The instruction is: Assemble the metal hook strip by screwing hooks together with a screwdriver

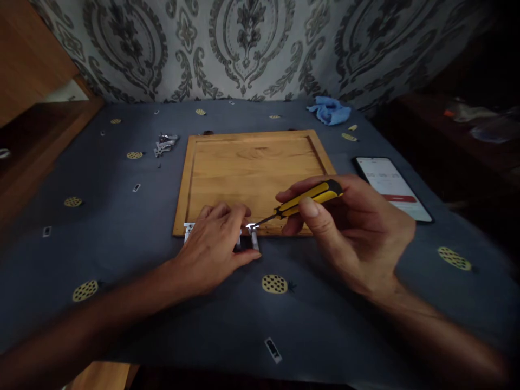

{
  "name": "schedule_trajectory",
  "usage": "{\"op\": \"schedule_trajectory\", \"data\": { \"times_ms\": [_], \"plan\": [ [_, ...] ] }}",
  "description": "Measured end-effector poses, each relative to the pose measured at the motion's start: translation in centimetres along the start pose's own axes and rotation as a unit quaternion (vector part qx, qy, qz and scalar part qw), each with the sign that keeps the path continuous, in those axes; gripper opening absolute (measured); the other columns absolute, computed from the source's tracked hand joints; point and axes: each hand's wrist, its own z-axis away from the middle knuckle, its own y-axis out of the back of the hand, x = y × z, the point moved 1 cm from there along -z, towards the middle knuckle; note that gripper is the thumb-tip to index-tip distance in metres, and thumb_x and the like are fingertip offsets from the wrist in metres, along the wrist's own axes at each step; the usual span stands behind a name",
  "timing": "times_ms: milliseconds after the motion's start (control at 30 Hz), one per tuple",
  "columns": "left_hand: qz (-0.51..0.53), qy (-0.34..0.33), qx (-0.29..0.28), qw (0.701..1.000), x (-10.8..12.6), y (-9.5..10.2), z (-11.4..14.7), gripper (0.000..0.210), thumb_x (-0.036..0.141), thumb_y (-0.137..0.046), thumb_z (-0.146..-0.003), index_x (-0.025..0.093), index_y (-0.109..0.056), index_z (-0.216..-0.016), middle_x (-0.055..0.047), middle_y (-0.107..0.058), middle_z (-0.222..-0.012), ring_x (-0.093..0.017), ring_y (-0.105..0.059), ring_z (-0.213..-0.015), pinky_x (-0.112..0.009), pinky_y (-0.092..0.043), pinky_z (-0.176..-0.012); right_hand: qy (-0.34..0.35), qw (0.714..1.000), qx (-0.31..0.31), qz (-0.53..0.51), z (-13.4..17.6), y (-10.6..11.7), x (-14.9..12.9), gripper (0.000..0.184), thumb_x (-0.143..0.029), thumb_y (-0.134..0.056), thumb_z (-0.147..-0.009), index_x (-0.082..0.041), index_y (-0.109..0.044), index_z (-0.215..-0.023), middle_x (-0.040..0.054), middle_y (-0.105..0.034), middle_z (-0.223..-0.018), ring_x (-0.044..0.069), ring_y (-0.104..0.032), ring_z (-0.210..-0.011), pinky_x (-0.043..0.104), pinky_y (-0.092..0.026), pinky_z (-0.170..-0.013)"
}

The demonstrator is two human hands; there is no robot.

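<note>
Hinge (253, 228): small, metal, at the near edge of the wooden panel (255, 168), which lies flat on the cloth-covered desk (122, 233).
Right hand (361, 238): closed around a yellow-and-black screwdriver (311, 197), tilted, shaft pointing down and left to the hinge.
Left hand (215, 230): fingers bent over the panel's near edge, thumb by the hinge; whether it pinches the metal, cannot tell.
Metal plate (188, 227): at the near left corner, partly hidden by the left hand.
Screwdriver tip: at the hinge; seating in a screw too small to confirm.
Slip risk: the slanted shaft could ride out of the screw head, scoring the wood or jabbing the left fingers close by.
Alignment risk: if the left hand eases off, the hinge might twist and sit crooked.
Panel risk: smooth wood on cloth may slide under a sideways push.
Loose hardware (164, 143): beyond the panel's left side, a small piece (158, 165) near it; a tug on the cloth could scatter both.
</note>
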Motion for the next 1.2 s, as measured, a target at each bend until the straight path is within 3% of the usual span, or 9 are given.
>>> {"op": "schedule_trajectory", "data": {
  "times_ms": [300,567,900,1200],
  "plan": [
    [0.002,-0.011,0.001,1.000,0.0,0.1,-0.1,0.049,0.036,-0.087,-0.080,0.020,-0.055,-0.113,-0.006,-0.069,-0.106,-0.029,-0.063,-0.100,-0.043,-0.048,-0.088,0.009,0.997,-0.071,0.010,0.0,0.4,-0.5,0.012,-0.036,-0.066,-0.097,-0.025,-0.069,-0.102,0.0014,-0.077,-0.100,0.012,-0.070,-0.060,0.026,-0.058,-0.055],
    [0.007,-0.015,0.005,1.000,0.1,0.1,-0.2,0.048,0.033,-0.087,-0.079,0.020,-0.055,-0.112,-0.005,-0.069,-0.106,-0.028,-0.062,-0.101,-0.042,-0.047,-0.089,0.077,0.996,-0.016,0.039,-0.7,0.1,-0.2,0.016,-0.033,-0.085,-0.081,-0.027,-0.074,-0.091,0.0006,-0.074,-0.087,0.017,-0.070,-0.076,0.028,-0.057,-0.057],
    [0.020,-0.025,0.012,0.999,-0.2,0.0,0.0,0.047,0.032,-0.085,-0.081,0.022,-0.053,-0.113,-0.004,-0.069,-0.107,-0.028,-0.062,-0.104,-0.041,-0.046,-0.090,0.101,0.985,-0.077,0.114,-1.0,1.2,-0.8,0.029,-0.039,-0.080,-0.085,-0.031,-0.078,-0.112,0.0008,-0.076,-0.087,0.016,-0.068,-0.066,0.031,-0.059,-0.063],
    [0.015,-0.030,0.012,0.999,-0.2,-0.1,0.0,0.048,0.033,-0.086,-0.080,0.021,-0.053,-0.112,-0.004,-0.069,-0.105,-0.027,-0.062,-0.102,-0.041,-0.047,-0.089,0.073,0.985,-0.078,0.136,-0.8,1.4,-0.8,0.030,-0.038,-0.078,-0.087,-0.030,-0.076,-0.116,0.0027,-0.076,-0.097,0.018,-0.071,-0.073,0.030,-0.061,-0.063]
  ]
}}
